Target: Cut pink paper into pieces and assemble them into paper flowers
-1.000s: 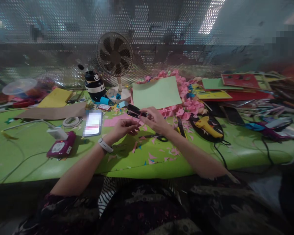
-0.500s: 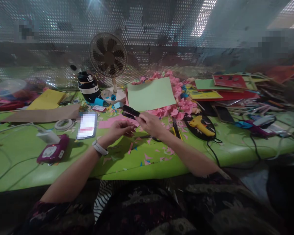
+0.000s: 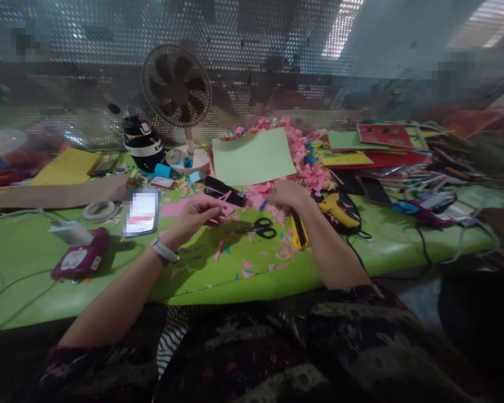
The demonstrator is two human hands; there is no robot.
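Note:
My left hand (image 3: 199, 217) is closed in a pinch on a thin pink paper piece (image 3: 225, 197), whose ends stick up past the fingertips in front of the stapler. The black stapler (image 3: 231, 195) lies on the table just beyond that hand, out of both hands. Over the pink paper pieces (image 3: 317, 178) at the right end of the pale green sheet (image 3: 254, 157) is my right hand (image 3: 289, 195), with its fingers pointing left and down. Its fingertips are blurred, so their grip is unclear. Black-handled scissors (image 3: 264, 228) lie between my forearms.
A yellow cutter (image 3: 299, 230) lies by my right forearm, with a yellow glue gun (image 3: 340, 211) beyond it. Left of my hands are a lit phone (image 3: 141, 212), a tape roll (image 3: 101, 211) and a purple power box (image 3: 84, 254). A fan (image 3: 177, 87) and bottle (image 3: 143, 144) stand behind.
My right hand has let go of the stapler, leaving it on the table, and moved right to the pink paper pieces. My left hand keeps its pinch. The whole view has shifted slightly.

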